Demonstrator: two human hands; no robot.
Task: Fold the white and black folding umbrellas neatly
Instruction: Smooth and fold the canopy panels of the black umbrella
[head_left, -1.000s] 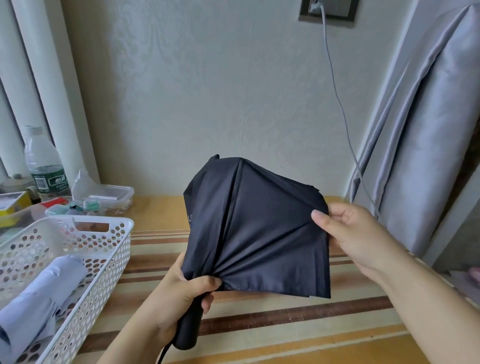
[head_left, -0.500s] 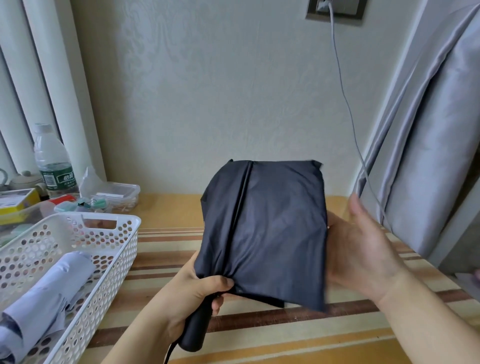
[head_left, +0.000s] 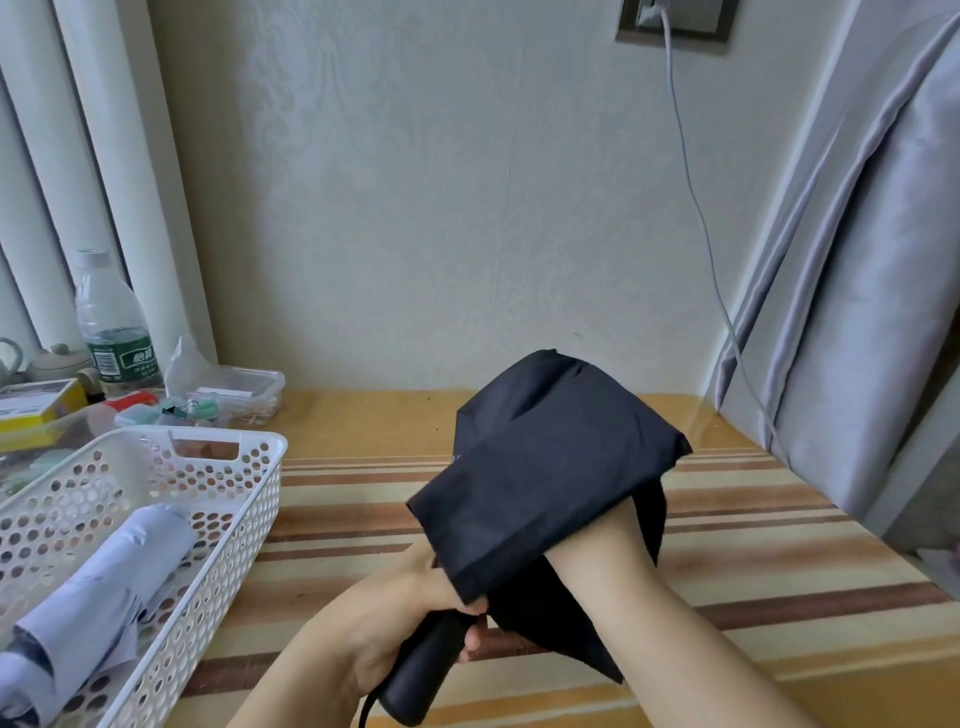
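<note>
Clearly the weak spot is the right hand, hidden under the canopy (head_left: 545, 467) at centre right of the frame: only its forearm shows, so I cannot tell whether its fingers are spread, curled or pinching cloth. The left hand (head_left: 395, 618), low in the centre, is wrapped round the black umbrella's handle (head_left: 426, 670), fingers curled tight, thumb near the fabric's lower edge. The black umbrella is held above the striped table (head_left: 779, 545), canopy draped loosely over the right wrist, one flap hanging toward lower right. Judging from that, the panels could bunch unevenly if the hidden hand pulls out without smoothing each pleat, leaving a lumpy roll that a strap would not close round. Fabric could also catch between ribs, since the cloth looks slack rather than pleated. The hanging flap might twist the wrong way if the handle is turned too fast. The white umbrella (head_left: 98, 587) lies in the basket (head_left: 249, 509) at lower left, loosely rolled, and may need tidying too.
</note>
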